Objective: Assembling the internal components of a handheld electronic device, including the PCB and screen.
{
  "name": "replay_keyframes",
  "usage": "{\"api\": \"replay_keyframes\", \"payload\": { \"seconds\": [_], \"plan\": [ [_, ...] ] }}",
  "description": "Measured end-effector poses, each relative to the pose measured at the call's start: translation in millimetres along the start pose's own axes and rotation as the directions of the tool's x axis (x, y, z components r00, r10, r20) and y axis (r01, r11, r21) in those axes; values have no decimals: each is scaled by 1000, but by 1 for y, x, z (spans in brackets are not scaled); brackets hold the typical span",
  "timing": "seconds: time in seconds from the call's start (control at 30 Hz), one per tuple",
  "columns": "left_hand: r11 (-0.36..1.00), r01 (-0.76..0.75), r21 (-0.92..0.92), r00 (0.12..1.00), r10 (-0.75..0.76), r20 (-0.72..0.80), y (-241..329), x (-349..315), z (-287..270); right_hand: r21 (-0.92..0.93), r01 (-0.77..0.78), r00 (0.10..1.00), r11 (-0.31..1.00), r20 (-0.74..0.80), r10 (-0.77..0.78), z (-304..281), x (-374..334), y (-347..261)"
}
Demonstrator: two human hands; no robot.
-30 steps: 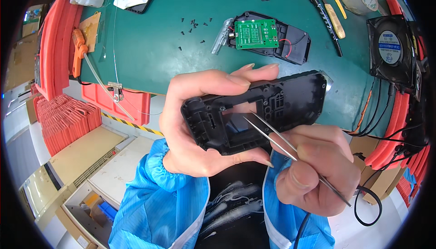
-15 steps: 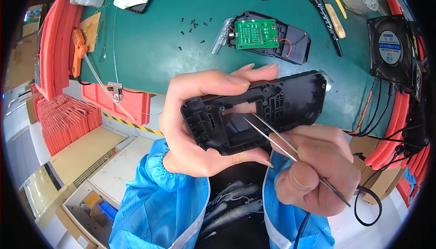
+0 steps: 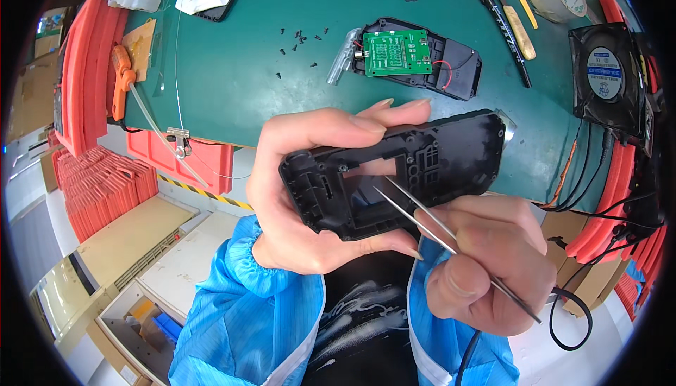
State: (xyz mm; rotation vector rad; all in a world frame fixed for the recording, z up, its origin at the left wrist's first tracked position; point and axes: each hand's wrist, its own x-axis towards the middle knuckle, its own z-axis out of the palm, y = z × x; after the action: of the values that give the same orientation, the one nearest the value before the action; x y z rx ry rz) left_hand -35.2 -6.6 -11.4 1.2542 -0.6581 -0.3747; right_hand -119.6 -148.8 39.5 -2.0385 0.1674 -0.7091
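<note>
My left hand [image 3: 282,175] is closed round a black plastic housing half [image 3: 451,161], its hollow inner side facing up. The housing has a rectangular window [image 3: 367,192] with a clear pane that reflects light. Between the fingers of my right hand [image 3: 486,266] is a pair of metal tweezers [image 3: 436,235]. Their two tips are slightly apart, over the window; whether they touch the pane I cannot tell. Beyond my hands, on the green bench, lies the other black housing half [image 3: 461,73] with a green circuit board [image 3: 396,53] and a red wire.
Several small black screws [image 3: 299,36] lie scattered beyond my left hand. A black marker [image 3: 498,27], a wooden-handled knife [image 3: 519,32] and a fan [image 3: 607,76] are on the right. An orange glue gun [image 3: 121,80] sits at left, beside red foam [image 3: 88,69].
The tweezers in my right hand have shifted slightly left over the window. My left hand and the housing have barely moved.
</note>
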Motion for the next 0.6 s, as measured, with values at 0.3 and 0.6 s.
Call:
{"api": "replay_keyframes", "payload": {
  "seconds": [0.3,0.6],
  "plan": [
    [1000,-14,20,999,14,35,-1,0,-2,77,21,994,997,-107,-13,7,-5,5],
    [999,-33,19,999,33,23,-2,2,-1,55,33,998,998,-48,-30,5,-2,5]
  ]
}}
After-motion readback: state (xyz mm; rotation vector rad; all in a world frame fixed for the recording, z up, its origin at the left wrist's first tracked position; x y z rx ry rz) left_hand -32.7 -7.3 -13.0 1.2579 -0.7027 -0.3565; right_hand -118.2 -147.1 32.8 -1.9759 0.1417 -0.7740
